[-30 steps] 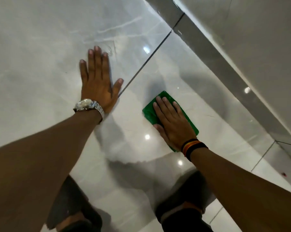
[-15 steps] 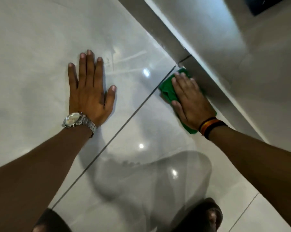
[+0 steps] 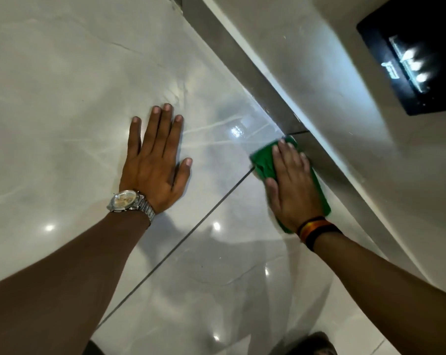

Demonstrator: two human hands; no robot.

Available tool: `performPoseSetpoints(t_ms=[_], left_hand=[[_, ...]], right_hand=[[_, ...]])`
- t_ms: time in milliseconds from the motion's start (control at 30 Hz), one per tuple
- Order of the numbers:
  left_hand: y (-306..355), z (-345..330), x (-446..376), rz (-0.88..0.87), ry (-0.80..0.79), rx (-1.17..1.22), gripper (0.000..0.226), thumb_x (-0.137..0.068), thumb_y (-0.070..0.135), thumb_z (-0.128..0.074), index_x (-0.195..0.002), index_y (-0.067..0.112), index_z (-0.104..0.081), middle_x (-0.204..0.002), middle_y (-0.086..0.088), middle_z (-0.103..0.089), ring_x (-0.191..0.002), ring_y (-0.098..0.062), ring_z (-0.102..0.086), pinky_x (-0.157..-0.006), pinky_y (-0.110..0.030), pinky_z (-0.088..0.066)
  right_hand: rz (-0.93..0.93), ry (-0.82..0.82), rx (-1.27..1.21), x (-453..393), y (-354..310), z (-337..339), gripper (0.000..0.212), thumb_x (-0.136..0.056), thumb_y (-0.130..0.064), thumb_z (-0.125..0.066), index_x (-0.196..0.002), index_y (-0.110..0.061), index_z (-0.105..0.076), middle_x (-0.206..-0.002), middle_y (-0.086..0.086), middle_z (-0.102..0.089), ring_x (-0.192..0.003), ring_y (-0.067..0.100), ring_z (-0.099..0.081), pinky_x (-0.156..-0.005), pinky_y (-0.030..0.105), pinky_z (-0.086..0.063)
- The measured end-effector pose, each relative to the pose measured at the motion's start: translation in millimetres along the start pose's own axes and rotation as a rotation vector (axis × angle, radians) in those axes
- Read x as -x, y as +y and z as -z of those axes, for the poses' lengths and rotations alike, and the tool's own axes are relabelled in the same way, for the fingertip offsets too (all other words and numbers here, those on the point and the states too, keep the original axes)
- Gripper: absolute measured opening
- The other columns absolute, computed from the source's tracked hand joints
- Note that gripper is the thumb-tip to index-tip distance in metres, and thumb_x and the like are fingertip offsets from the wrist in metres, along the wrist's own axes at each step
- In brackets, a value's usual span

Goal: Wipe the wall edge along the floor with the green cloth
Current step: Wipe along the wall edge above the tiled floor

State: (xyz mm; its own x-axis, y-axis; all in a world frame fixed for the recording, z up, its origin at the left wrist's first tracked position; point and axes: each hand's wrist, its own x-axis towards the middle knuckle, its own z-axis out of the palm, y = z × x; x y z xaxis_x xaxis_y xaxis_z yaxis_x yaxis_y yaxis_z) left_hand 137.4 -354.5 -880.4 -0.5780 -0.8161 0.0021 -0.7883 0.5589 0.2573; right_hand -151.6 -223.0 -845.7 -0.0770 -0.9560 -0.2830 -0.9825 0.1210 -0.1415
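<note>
The green cloth point(image 3: 264, 161) lies flat on the glossy floor, right against the grey skirting strip point(image 3: 255, 73) at the foot of the wall. My right hand point(image 3: 292, 183) presses down on the cloth with fingers together, its fingertips near a vertical joint in the skirting; most of the cloth is hidden under the palm. My left hand point(image 3: 156, 162), with a metal watch at the wrist, rests flat on the floor with fingers spread, well to the left of the cloth and holding nothing.
Glossy pale marble floor tiles point(image 3: 63, 98) with a dark grout line point(image 3: 196, 224) running diagonally between the hands. A white wall point(image 3: 332, 85) rises on the right with a black panel point(image 3: 421, 47) mounted on it. My knee point(image 3: 316, 344) shows at the bottom.
My right hand slid the cloth from the open floor up to the skirting and now holds it along the wall edge. My left hand stays planted; the view has shifted forward.
</note>
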Motion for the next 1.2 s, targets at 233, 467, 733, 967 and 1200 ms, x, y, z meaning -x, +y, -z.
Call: performPoseSetpoints(t_ms=[233,467,733,967,1200], left_hand=[[-2.5,-0.1,-0.8,0.003,-0.018,-0.013,0.080,-0.105,0.045,-0.034,-0.173,0.009,-0.011,-0.183,-0.016,-0.008,-0.171,-0.033,-0.004,-0.138,-0.059,-0.001],[1.2,3.8,-0.2,0.020,-0.044,-0.001,0.081,-0.104,0.042,-0.039,-0.173,0.008,-0.013,-0.183,-0.016,-0.009,-0.171,-0.033,-0.005,-0.138,-0.058,-0.001],[1.2,3.5,0.1,0.030,-0.014,0.028,0.078,-0.104,0.038,-0.042,-0.170,0.004,-0.022,-0.180,-0.018,-0.019,-0.170,-0.033,-0.014,-0.137,-0.061,-0.007],[1.1,3.9,-0.3,0.032,-0.033,0.027,0.079,-0.104,0.041,-0.037,-0.172,0.007,-0.016,-0.182,-0.016,-0.013,-0.170,-0.032,-0.010,-0.138,-0.059,-0.005],[0.5,0.2,0.7,0.031,-0.022,0.030,0.077,-0.106,0.042,-0.035,-0.172,0.007,-0.015,-0.182,-0.016,-0.013,-0.170,-0.033,-0.011,-0.137,-0.062,-0.009]], right_hand=[[0.083,0.143,-0.107,-93.1,-58.4,8.9,0.061,-0.107,-0.034,-0.034,-0.161,-0.010,-0.019,-0.169,0.009,-0.017,-0.157,0.024,-0.016,-0.128,0.043,-0.005],[0.137,0.060,-0.040,-18.0,-36.1,-3.9,0.061,-0.107,-0.034,-0.031,-0.160,-0.004,-0.019,-0.169,0.013,-0.015,-0.158,0.026,-0.010,-0.128,0.049,-0.011],[0.403,0.100,0.001,-147.0,-83.2,22.9,0.055,-0.108,-0.029,-0.035,-0.159,-0.008,-0.026,-0.167,0.011,-0.025,-0.156,0.026,-0.018,-0.128,0.046,-0.013],[0.094,0.058,-0.066,-72.9,-40.6,12.7,0.057,-0.107,-0.026,-0.035,-0.160,-0.010,-0.023,-0.169,0.009,-0.019,-0.157,0.025,-0.014,-0.129,0.044,-0.009],[-0.005,-0.064,0.013,-36.2,-28.4,13.1,0.061,-0.105,-0.031,-0.030,-0.159,-0.004,-0.021,-0.168,0.016,-0.018,-0.155,0.031,-0.018,-0.126,0.053,-0.016]])
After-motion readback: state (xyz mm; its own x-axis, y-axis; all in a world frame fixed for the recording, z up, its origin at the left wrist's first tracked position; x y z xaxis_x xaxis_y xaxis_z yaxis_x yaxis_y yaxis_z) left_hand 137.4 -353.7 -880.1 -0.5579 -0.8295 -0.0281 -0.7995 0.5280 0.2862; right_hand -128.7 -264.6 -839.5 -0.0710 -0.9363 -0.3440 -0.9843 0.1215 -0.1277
